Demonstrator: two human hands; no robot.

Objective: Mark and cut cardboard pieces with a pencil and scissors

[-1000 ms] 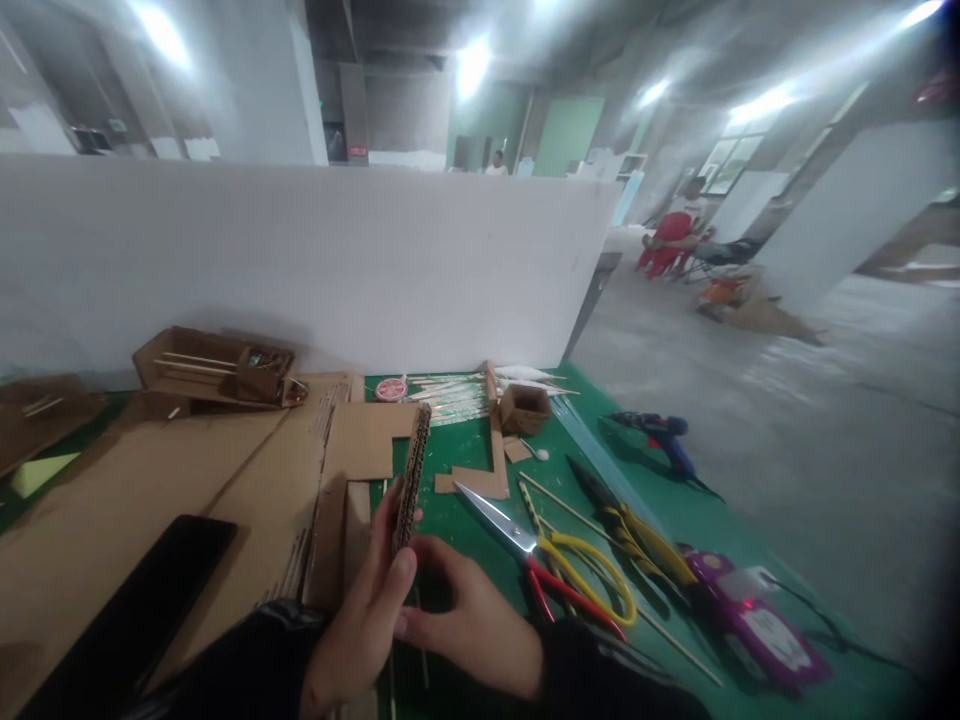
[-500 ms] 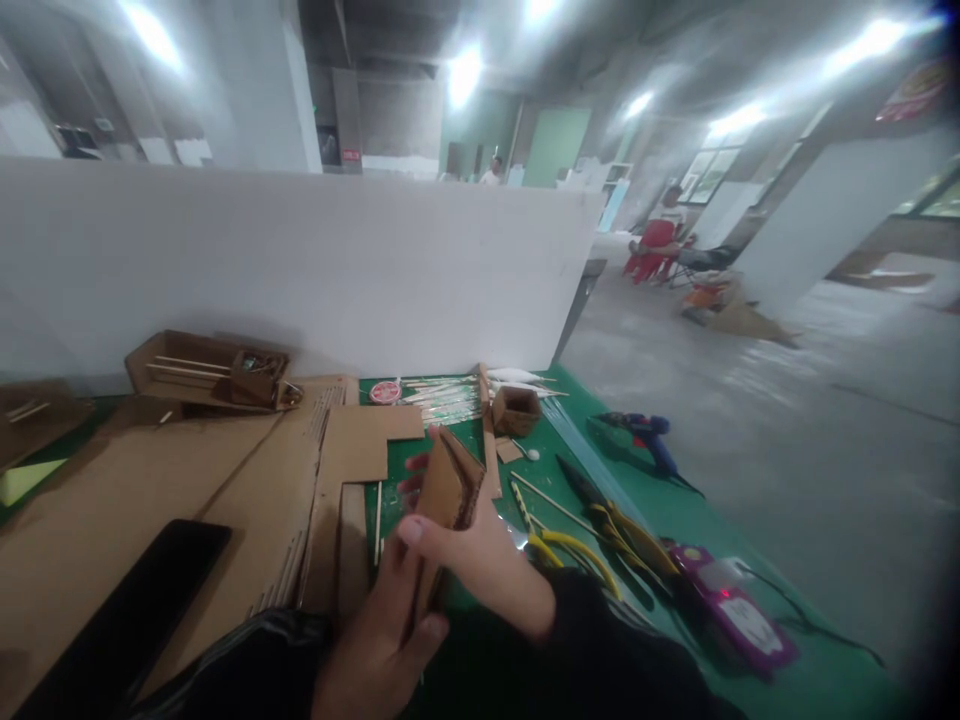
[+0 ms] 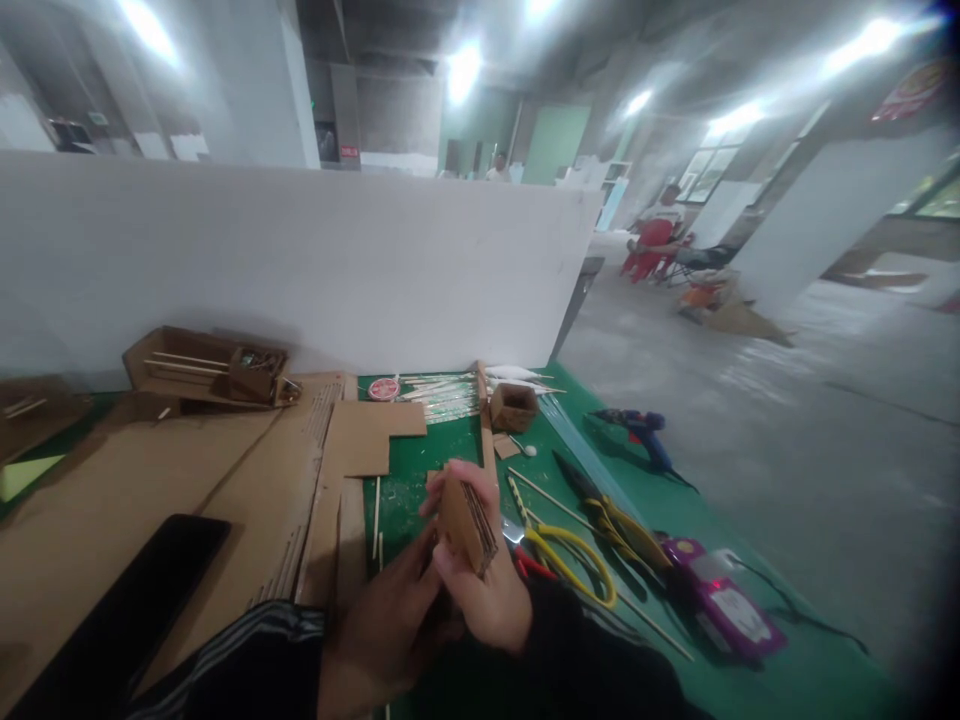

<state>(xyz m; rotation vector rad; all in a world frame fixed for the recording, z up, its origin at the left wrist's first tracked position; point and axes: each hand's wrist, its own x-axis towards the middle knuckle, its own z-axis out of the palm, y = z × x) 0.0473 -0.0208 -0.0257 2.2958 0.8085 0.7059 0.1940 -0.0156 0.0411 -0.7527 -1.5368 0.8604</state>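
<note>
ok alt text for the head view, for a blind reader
A person's right hand grips stacked cardboard pieces above a green table, the left hand close beside it. Scissors, pliers and a blue glue gun lie to the right; a flat black object lies left on a cardboard sheet.

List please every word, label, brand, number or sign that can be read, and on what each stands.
No text can be read with certainty.
White label on the purple device: too blurred.
Red-and-white disc: any print is too small.
Small red sign in the background: too small.
Red-and-white sign, upper right: too blurred.
</note>
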